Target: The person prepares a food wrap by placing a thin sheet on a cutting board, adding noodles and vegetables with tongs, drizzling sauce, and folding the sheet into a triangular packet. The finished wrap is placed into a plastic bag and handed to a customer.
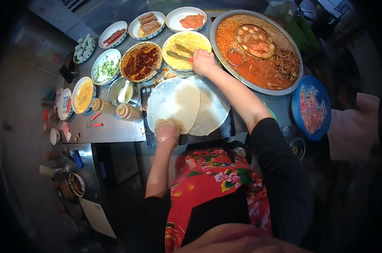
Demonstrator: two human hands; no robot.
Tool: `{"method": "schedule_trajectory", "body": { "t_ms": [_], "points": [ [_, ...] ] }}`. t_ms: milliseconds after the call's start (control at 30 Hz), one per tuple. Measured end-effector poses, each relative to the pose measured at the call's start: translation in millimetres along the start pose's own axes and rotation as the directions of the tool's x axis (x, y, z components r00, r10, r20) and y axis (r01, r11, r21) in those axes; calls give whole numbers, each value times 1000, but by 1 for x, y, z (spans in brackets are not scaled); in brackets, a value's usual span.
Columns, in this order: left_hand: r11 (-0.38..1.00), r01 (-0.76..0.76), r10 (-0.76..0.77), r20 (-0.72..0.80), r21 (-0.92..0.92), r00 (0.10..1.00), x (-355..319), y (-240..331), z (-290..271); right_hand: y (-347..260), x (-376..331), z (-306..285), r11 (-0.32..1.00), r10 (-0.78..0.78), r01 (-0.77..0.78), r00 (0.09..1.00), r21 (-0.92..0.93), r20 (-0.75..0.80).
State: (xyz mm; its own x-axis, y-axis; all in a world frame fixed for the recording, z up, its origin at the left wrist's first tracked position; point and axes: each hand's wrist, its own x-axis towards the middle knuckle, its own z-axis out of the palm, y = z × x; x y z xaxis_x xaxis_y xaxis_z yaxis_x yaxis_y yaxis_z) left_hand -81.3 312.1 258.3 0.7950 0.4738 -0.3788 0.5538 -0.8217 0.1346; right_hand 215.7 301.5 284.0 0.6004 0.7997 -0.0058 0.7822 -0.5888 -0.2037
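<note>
Two thin, pale round flatbreads overlap on a dark board before me: the left flatbread (pixel 174 103) lies partly over the right flatbread (pixel 212 109). My left hand (pixel 167 131), in a clear plastic glove, is closed at the near edge of the left flatbread; its fingertips are partly hidden by the crinkled glove. Reaching forward, my bare right hand (pixel 203 61) grips metal tongs (pixel 180 53) with a red part at the handle. The tongs lie over a white bowl (pixel 165 42) of pale yellow shreds. Their tips rest on or just above the shreds; I cannot tell which.
A large round pan (pixel 300 71) of red, saucy food stands at the right, beside a blue basin (pixel 295 114) of wrapped packets. A chili-flake bowl (pixel 141 59), sausages (pixel 149 24) and cucumber strips (pixel 107 66) are at the left. Sauce bottles (pixel 130 112) flank the board (pixel 232 126).
</note>
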Motion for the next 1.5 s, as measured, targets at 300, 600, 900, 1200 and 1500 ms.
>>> {"method": "schedule_trajectory", "body": {
  "t_ms": [300, 600, 900, 1200, 1500],
  "points": [
    [991, -82, 60, -201, -107, 978, -16, -2, -2, 32, 26, 7, 994, -110, 107, 970, 25, 215],
    [-97, 46, 292, 16, -994, 956, 19, 111, -10, 241, -81, -144, 892, 255, 47, 768, -449, 588],
    [-325, 611, 434, 460, -722, 775, 160, 226, 13, 264, -45, -52, 941, 259, -64, 772, -334, 580],
    [478, 75, 165, 173, -875, 971, 142, 174, -34, 246, -48, -164, 923, 30, 145, 896, -355, 444],
    [-43, 304, 212, 289, -952, 934, 142, 194, -33, 242, 47, -181, 870, 83, 276, 736, -409, 672]
  ]
}}
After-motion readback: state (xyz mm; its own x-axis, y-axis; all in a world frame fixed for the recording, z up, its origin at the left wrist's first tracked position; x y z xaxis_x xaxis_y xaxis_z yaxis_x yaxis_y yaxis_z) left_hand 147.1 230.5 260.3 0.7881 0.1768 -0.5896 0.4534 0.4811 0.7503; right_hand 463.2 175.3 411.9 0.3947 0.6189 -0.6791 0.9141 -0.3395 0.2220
